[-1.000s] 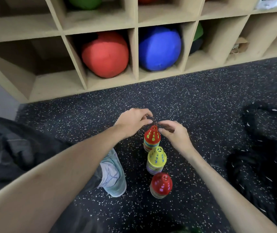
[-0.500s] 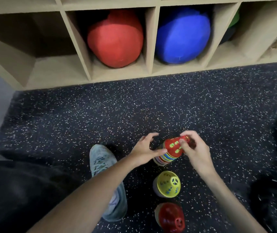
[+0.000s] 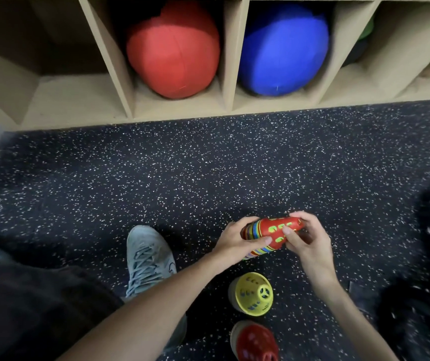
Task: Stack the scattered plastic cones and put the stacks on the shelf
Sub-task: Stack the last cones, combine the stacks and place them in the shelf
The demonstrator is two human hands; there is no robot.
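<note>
- Landmark: held stack [image 3: 271,237], a red-topped run of nested cones, tipped on its side above the floor [image 3: 208,178], tip pointing right.
- Shoe [image 3: 147,259]: grey, laced, flat on floor, well left of held stack.
- Left hand [image 3: 234,241]: at wide end of held stack, fingers curled over the coloured rims, thumb along the near side; grasping it.
- Right hand [image 3: 305,241]: at narrow end, thumb and fingers pinching the red tip.
- Yellow stack [image 3: 251,294]: upright on floor, below held stack, apart from it.
- Red stack [image 3: 255,342]: on floor, just below yellow stack, partly cut by frame edge.
- Shelf [image 3: 229,63]: wooden cubbies, well above held stack. Red ball [image 3: 173,49] in cubby up-left; blue ball [image 3: 284,48] in next cubby, directly above.
- Dark blurred shape at far right; cannot identify.
</note>
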